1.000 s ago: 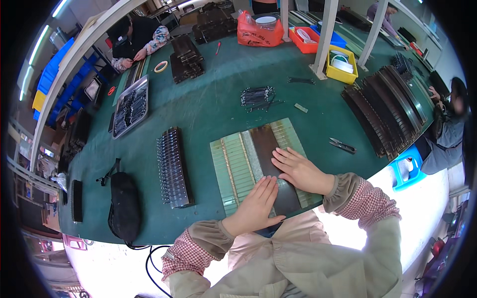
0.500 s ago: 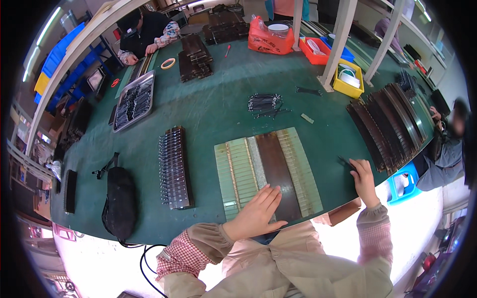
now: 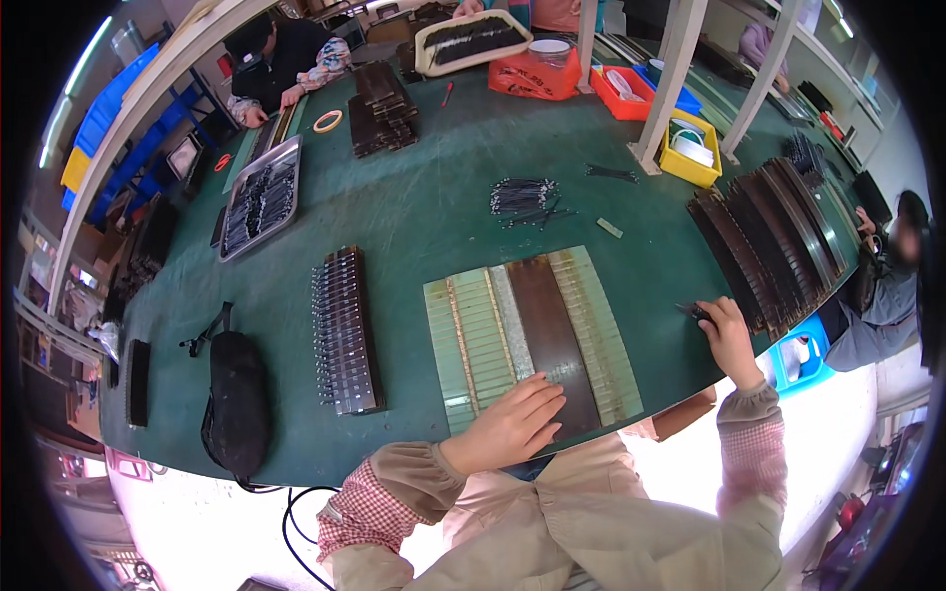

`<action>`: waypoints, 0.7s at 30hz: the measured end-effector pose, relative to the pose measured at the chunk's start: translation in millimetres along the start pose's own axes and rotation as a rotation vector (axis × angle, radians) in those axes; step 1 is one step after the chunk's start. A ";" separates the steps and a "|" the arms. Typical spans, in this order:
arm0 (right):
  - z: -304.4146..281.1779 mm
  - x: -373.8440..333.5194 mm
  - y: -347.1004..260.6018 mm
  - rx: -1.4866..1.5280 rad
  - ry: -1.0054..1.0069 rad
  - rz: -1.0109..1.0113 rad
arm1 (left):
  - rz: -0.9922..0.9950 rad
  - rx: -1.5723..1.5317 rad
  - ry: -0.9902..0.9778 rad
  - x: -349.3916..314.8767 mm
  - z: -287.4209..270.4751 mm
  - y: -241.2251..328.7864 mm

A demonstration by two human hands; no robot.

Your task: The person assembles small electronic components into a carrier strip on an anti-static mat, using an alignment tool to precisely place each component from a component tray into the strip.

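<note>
My left hand [image 3: 505,422] lies palm down at the near edge of a pale green grooved board [image 3: 458,340], its fingers stretched over the dark brown strip [image 3: 547,320] that runs along the board. Nothing shows in that hand. To the right, just off the board, my right hand [image 3: 729,340] is closed on a small black pointed tool [image 3: 696,311] whose tip points left; its exact kind is unclear. Beyond the board lie a bundle of thin black pieces with light ends [image 3: 522,195] and a small pale green chip [image 3: 609,228].
Left stand a dark strip stack with pin rows [image 3: 345,335] and a black pouch [image 3: 236,404]. A metal tray [image 3: 261,202] holds black parts. Curved dark strips [image 3: 774,246] are stacked right, near a white post [image 3: 665,98] and yellow bin [image 3: 692,158]. Co-workers sit around the table.
At the back, another person's hand has brought in a cream tray of dark pieces beside the red bag. My right hand has shifted slightly up; my left fingers have drawn a little toward me.
</note>
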State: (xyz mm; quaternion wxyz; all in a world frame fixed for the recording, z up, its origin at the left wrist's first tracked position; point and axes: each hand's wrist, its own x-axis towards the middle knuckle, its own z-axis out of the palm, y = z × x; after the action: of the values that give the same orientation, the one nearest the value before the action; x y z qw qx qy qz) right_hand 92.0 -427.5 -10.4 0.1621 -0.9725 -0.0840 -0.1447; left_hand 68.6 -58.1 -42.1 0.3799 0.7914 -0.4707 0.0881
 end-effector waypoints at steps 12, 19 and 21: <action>14.8 98.4 -14.4 0.155 -0.039 -0.200 | -0.086 -0.078 0.044 1.9 -4.1 1.2; 40.7 144.3 -5.0 0.189 -0.098 -0.238 | -0.131 -0.098 0.044 5.5 -8.0 4.4; 48.1 154.6 3.4 0.187 -0.108 -0.234 | -0.138 -0.097 0.044 6.1 -9.5 3.2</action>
State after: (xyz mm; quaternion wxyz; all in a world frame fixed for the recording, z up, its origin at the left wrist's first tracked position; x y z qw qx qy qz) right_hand 251.0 -396.4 -7.2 0.2291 -0.9431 -0.2182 -0.1018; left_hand 71.4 -56.6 -30.8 0.4334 0.8004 -0.4104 0.0561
